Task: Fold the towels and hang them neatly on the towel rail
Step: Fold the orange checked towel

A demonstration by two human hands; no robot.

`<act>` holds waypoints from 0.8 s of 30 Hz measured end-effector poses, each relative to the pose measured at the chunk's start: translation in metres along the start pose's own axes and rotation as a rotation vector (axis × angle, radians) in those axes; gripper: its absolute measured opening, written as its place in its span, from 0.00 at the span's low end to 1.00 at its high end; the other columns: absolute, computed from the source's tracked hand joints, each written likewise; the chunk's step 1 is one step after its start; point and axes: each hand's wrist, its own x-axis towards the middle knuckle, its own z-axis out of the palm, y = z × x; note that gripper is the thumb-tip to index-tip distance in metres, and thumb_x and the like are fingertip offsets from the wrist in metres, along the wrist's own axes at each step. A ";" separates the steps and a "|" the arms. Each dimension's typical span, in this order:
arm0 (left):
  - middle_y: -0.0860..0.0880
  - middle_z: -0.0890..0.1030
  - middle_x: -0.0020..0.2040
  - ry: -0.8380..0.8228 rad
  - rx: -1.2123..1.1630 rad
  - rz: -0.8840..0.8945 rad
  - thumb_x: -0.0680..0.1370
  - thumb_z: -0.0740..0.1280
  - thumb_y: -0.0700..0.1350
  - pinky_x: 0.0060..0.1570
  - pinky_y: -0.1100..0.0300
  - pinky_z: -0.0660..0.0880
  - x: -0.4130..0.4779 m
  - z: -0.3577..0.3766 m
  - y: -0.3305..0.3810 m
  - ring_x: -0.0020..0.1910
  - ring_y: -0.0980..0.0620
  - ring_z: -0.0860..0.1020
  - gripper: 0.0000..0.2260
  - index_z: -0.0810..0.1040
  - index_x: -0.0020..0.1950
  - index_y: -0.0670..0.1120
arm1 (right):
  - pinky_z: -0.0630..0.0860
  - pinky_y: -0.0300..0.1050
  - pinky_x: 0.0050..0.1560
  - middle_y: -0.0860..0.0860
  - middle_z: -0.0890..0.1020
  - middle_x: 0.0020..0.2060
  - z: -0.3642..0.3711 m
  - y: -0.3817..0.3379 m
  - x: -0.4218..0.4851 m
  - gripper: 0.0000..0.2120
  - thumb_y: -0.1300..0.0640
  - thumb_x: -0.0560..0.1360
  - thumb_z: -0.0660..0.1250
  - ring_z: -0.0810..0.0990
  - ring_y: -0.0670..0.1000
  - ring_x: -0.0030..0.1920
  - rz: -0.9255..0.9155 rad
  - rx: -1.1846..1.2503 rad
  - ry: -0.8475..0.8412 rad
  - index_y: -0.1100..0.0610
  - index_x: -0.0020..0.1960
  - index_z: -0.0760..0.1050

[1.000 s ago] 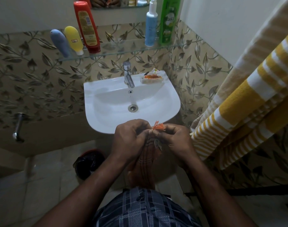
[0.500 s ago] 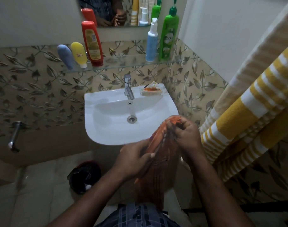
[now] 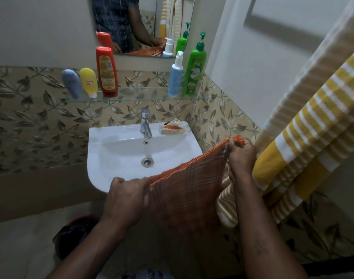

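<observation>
Your left hand (image 3: 125,200) and right hand (image 3: 241,156) each pinch a top corner of the thin orange checked towel (image 3: 188,190), probably light and limp, so grip it there.

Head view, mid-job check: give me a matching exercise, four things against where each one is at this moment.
Things
1. orange checked towel
2. yellow striped towel
3. red bottle
4. soap dish

Places
A. on the sink rim, right of the tap
B. stretched between the left hand and the right hand
C. standing on the glass shelf
D. hanging at the right side

Pairs: 1-B, 2-D, 3-C, 4-A
</observation>
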 end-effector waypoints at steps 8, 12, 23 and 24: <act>0.50 0.80 0.47 0.117 0.013 -0.016 0.81 0.69 0.49 0.42 0.50 0.71 0.001 -0.008 -0.011 0.33 0.45 0.75 0.09 0.86 0.45 0.49 | 0.86 0.62 0.52 0.51 0.87 0.41 0.001 -0.013 -0.006 0.09 0.61 0.81 0.71 0.87 0.56 0.44 0.018 0.080 -0.004 0.49 0.44 0.81; 0.46 0.80 0.61 0.139 0.006 -0.138 0.80 0.72 0.44 0.41 0.48 0.70 0.007 -0.010 -0.018 0.35 0.39 0.78 0.06 0.86 0.45 0.45 | 0.84 0.61 0.50 0.53 0.85 0.41 0.002 -0.018 -0.013 0.10 0.63 0.82 0.69 0.84 0.55 0.42 -0.006 0.093 -0.021 0.51 0.45 0.79; 0.53 0.86 0.39 0.178 -0.347 -0.321 0.74 0.80 0.44 0.42 0.53 0.82 0.022 -0.040 -0.024 0.38 0.53 0.83 0.03 0.88 0.41 0.48 | 0.87 0.53 0.49 0.55 0.87 0.45 0.007 -0.024 -0.022 0.09 0.63 0.82 0.68 0.88 0.58 0.47 -0.003 0.105 -0.012 0.51 0.47 0.80; 0.53 0.85 0.39 0.192 -0.370 -0.304 0.74 0.80 0.44 0.41 0.53 0.82 0.021 -0.042 -0.024 0.38 0.53 0.83 0.03 0.88 0.41 0.48 | 0.86 0.50 0.48 0.54 0.86 0.44 0.007 -0.024 -0.020 0.10 0.64 0.82 0.68 0.87 0.56 0.46 -0.003 0.110 -0.003 0.51 0.47 0.80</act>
